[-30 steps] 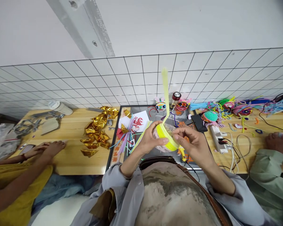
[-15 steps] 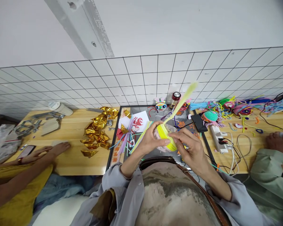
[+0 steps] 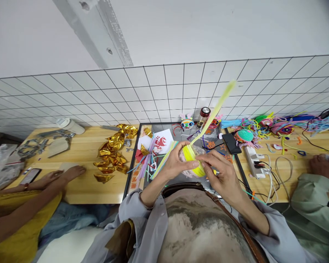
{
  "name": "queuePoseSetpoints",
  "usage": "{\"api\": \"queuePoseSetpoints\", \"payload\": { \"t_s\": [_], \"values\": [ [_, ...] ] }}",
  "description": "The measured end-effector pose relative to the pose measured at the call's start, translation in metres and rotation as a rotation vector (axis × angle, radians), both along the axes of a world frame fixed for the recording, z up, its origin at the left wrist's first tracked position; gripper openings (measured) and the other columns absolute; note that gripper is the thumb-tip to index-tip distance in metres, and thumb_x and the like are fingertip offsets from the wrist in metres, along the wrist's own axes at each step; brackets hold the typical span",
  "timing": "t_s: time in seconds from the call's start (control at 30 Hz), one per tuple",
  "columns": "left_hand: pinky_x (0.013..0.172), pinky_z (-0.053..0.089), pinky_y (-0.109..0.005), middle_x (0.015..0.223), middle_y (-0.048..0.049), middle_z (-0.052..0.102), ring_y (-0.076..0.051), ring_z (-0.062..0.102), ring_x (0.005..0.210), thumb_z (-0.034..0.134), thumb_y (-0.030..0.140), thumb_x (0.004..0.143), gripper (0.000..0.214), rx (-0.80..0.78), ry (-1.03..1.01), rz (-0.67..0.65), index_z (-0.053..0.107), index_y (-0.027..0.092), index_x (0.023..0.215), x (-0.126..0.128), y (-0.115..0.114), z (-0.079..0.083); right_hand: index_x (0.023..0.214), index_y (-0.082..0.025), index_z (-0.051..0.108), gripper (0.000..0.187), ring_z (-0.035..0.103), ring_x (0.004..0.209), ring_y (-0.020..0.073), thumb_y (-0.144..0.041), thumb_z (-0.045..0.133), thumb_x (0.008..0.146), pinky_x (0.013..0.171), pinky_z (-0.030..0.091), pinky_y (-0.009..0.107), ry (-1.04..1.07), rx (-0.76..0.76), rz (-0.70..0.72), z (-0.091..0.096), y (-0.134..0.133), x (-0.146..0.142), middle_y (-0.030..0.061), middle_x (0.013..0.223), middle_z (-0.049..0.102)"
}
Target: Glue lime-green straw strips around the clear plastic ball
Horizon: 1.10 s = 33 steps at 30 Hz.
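My left hand (image 3: 175, 162) is curled around a small round pinkish craft piece (image 3: 190, 162) wrapped with yellow pipe cleaner (image 3: 191, 157), held above the dark mat (image 3: 178, 137). My right hand (image 3: 222, 173) pinches the yellow coil from the right side. A long free end of the yellow pipe cleaner (image 3: 218, 106) sticks up and to the right, blurred. More pale green strands trail left from under my left hand.
Gold foil scraps (image 3: 113, 151) lie on the wooden table (image 3: 82, 182) to the left. A person in yellow rests a hand (image 3: 71, 171) there beside a phone (image 3: 30, 176). Colourful pipe cleaners (image 3: 265, 126), a black phone (image 3: 231, 142), a power strip (image 3: 253, 160) and another person's sleeve (image 3: 309, 190) are to the right.
The free end of the yellow pipe cleaner swung from pointing straight up to leaning right. My right hand slid slightly lower on the coil. The hand at the left shifted right.
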<state>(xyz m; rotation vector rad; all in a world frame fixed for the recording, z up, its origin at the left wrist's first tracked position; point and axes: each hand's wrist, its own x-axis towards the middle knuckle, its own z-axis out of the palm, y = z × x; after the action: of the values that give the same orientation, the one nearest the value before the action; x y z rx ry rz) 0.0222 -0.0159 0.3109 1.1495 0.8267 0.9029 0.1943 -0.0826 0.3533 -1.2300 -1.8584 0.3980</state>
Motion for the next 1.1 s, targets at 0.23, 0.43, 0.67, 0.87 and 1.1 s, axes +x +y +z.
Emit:
{"api": "queuePoseSetpoints", "payload": {
  "t_s": [0.23, 0.43, 0.67, 0.87, 1.1],
  "values": [
    [0.089, 0.047, -0.035, 0.104, -0.0032, 0.063, -0.024, 0.057, 0.099, 0.092, 0.053, 0.056, 0.073, 0.090, 0.065, 0.027, 0.059, 0.023, 0.113, -0.0020, 0.0009, -0.0029, 0.108, -0.024, 0.072, 0.026, 0.065, 0.084, 0.0164, -0.009, 0.053, 0.097, 0.073, 0.052, 0.029, 0.025, -0.006, 0.011, -0.0004, 0.0000, -0.0013, 0.0034, 0.091, 0.067],
    [0.085, 0.046, -0.033, 0.100, -0.0021, 0.063, -0.023, 0.058, 0.095, 0.090, 0.051, 0.058, 0.070, 0.126, 0.069, 0.009, 0.059, 0.022, 0.114, -0.0040, 0.0019, -0.0035, 0.107, -0.024, 0.073, 0.026, 0.065, 0.084, 0.0160, -0.010, 0.053, 0.097, 0.072, 0.051, 0.028, 0.051, -0.051, 0.029, 0.0011, -0.0011, -0.0010, 0.0029, 0.090, 0.067],
    [0.093, 0.046, -0.038, 0.104, -0.0042, 0.064, -0.027, 0.059, 0.103, 0.090, 0.052, 0.059, 0.072, 0.128, 0.087, 0.009, 0.059, 0.021, 0.116, -0.0039, 0.0021, -0.0013, 0.107, -0.023, 0.074, 0.026, 0.064, 0.083, 0.0165, -0.014, 0.052, 0.099, 0.072, 0.051, 0.028, 0.081, -0.132, 0.055, 0.0039, -0.0009, 0.0012, 0.0034, 0.089, 0.068],
    [0.088, 0.048, -0.035, 0.101, -0.0026, 0.062, -0.023, 0.059, 0.096, 0.091, 0.055, 0.056, 0.073, 0.115, 0.062, 0.004, 0.059, 0.021, 0.113, -0.0036, 0.0019, -0.0011, 0.109, -0.022, 0.074, 0.026, 0.062, 0.079, 0.0160, -0.014, 0.051, 0.098, 0.068, 0.049, 0.027, 0.054, -0.138, 0.056, 0.0059, 0.0001, 0.0022, 0.0030, 0.086, 0.064],
    [0.088, 0.048, -0.034, 0.104, -0.0036, 0.061, -0.024, 0.058, 0.100, 0.092, 0.056, 0.054, 0.077, 0.105, 0.074, 0.012, 0.058, 0.021, 0.115, -0.0047, 0.0021, -0.0034, 0.111, -0.020, 0.073, 0.028, 0.062, 0.080, 0.0160, -0.011, 0.049, 0.098, 0.070, 0.049, 0.028, 0.009, -0.129, 0.049, 0.0058, -0.0007, -0.0010, 0.0039, 0.087, 0.064]
  ]
}}
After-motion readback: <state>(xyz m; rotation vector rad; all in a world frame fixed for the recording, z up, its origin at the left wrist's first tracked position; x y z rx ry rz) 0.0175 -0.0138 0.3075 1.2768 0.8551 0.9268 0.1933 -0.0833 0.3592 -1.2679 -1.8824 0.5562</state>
